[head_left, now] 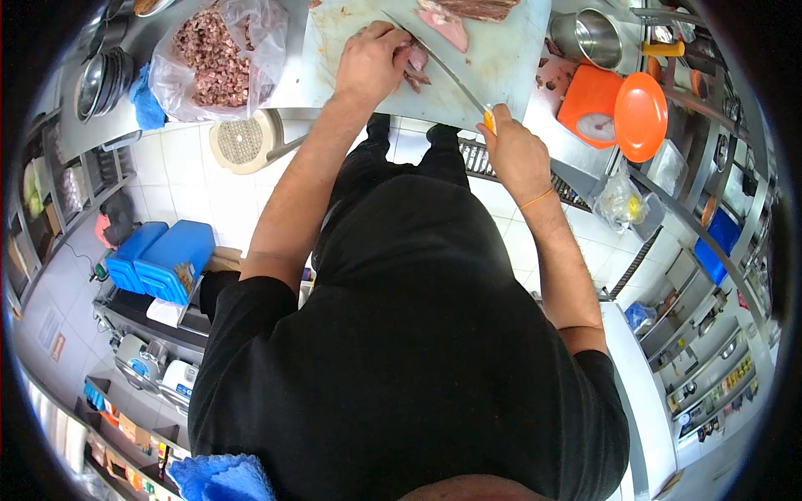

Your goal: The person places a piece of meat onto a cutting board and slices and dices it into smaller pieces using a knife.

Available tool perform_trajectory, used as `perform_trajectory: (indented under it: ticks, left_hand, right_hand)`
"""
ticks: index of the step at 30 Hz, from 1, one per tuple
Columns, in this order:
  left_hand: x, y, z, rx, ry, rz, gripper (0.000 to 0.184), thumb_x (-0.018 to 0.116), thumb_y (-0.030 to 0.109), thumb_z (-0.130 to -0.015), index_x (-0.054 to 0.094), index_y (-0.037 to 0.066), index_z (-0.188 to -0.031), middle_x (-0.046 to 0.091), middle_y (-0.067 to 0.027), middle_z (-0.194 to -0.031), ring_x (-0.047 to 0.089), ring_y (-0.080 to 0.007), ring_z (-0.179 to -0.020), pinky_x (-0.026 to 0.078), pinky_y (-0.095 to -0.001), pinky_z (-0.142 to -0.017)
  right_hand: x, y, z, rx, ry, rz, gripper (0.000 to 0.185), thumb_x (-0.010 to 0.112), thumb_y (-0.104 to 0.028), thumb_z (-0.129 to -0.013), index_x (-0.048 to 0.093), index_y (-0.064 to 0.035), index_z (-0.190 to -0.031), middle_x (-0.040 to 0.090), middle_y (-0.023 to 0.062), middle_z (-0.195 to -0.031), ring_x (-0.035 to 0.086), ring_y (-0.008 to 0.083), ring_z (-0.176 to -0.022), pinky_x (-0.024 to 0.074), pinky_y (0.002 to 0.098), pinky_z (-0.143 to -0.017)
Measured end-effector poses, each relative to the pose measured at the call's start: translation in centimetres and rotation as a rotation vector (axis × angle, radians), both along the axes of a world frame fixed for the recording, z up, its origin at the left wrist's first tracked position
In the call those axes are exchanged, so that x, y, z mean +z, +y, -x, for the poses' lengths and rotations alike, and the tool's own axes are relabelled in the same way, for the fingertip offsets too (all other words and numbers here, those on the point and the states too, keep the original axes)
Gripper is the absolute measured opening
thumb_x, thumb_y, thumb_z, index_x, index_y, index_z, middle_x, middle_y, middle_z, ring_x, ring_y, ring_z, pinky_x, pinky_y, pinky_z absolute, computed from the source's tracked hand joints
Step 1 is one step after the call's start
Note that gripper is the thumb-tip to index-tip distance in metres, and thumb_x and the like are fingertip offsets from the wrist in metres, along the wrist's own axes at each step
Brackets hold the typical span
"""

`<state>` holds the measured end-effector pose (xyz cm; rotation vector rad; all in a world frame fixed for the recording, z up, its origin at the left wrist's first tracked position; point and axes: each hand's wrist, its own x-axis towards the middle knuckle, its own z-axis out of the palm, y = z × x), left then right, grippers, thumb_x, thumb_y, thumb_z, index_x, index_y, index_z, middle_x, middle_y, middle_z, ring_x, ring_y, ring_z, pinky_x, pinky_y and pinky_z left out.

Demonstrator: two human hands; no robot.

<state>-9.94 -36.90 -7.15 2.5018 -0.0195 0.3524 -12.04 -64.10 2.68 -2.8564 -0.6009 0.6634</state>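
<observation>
My right hand (516, 154) grips the yellow handle of a long knife (455, 79), whose blade slants up and to the left across a white cutting board (334, 50). Beneath the fingers of my left hand (370, 60) lies a small piece of meat (415, 58), pressed to the board beside the blade. The left fingers are curled over it and partly hide it. Farther back on the board rest a pink slice of meat (444, 27) and a larger dark slab of meat (484, 8).
A clear bag of diced meat (213, 63) sits left of the board, by a blue cloth (146, 100) and stacked metal bowls (107, 82). On the right stand a metal pot (597, 37) and an orange scale (585, 100) with an orange plate (641, 117).
</observation>
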Motion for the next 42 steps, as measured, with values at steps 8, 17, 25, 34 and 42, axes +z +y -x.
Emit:
perform_trajectory:
  ticks: [8, 17, 25, 34, 42]
  left_hand:
    - [0.1, -0.7, 0.2, 0.053, 0.007, 0.018, 0.021, 0.077, 0.014, -0.087, 0.078, 0.011, -0.108, 0.073, -0.0080, -0.115, 0.070, -0.0333, -0.105, 0.058, -0.0434, -0.092]
    - [0.3, 0.2, 0.3, 0.088, 0.113, 0.191, 0.021, 0.073, 0.011, -0.088, 0.078, 0.012, -0.109, 0.073, -0.0080, -0.114, 0.070, -0.0317, -0.107, 0.058, -0.0423, -0.092]
    - [0.2, 1.3, -0.3, 0.042, 0.083, 0.017, 0.020, 0.070, 0.008, -0.091, 0.076, 0.010, -0.109, 0.073, -0.0077, -0.113, 0.070, -0.0330, -0.105, 0.058, -0.0435, -0.091]
    - [0.0, 1.5, -0.7, -0.004, 0.139, -0.041, 0.019, 0.069, 0.012, -0.093, 0.076, 0.009, -0.110, 0.072, -0.0084, -0.114, 0.070, -0.0334, -0.105, 0.058, -0.0445, -0.092]
    - [-0.2, 1.9, -0.6, 0.001, 0.113, -0.022, 0.017, 0.069, 0.015, -0.096, 0.074, 0.007, -0.110, 0.073, -0.0092, -0.113, 0.071, -0.0335, -0.103, 0.058, -0.0442, -0.090]
  right_hand:
    - [-3.3, 1.6, -1.7, 0.009, 0.104, 0.011, 0.035, 0.060, -0.032, -0.105, 0.052, 0.0000, -0.117, 0.074, 0.0237, -0.086, 0.074, 0.0433, -0.080, 0.0586, 0.0533, -0.071]
    - [-3.2, 7.3, -6.5, 0.099, 0.088, -0.100, 0.044, 0.061, -0.033, -0.105, 0.052, 0.0060, -0.121, 0.073, 0.0291, -0.089, 0.073, 0.0473, -0.086, 0.0569, 0.0569, -0.077]
    - [1.7, 5.3, -2.8, 0.076, 0.142, 0.051, 0.039, 0.060, -0.031, -0.105, 0.049, 0.0039, -0.118, 0.073, 0.0290, -0.086, 0.073, 0.0472, -0.084, 0.0583, 0.0556, -0.074]
    - [-3.8, 6.9, -2.9, -0.008, 0.126, 0.004, 0.038, 0.060, -0.029, -0.104, 0.051, 0.0048, -0.117, 0.073, 0.0291, -0.089, 0.074, 0.0476, -0.087, 0.0590, 0.0547, -0.077]
    - [-3.5, 9.1, -7.3, 0.101, 0.070, -0.114, 0.040, 0.060, -0.032, -0.104, 0.054, 0.0061, -0.118, 0.073, 0.0316, -0.093, 0.073, 0.0488, -0.088, 0.0575, 0.0567, -0.080]
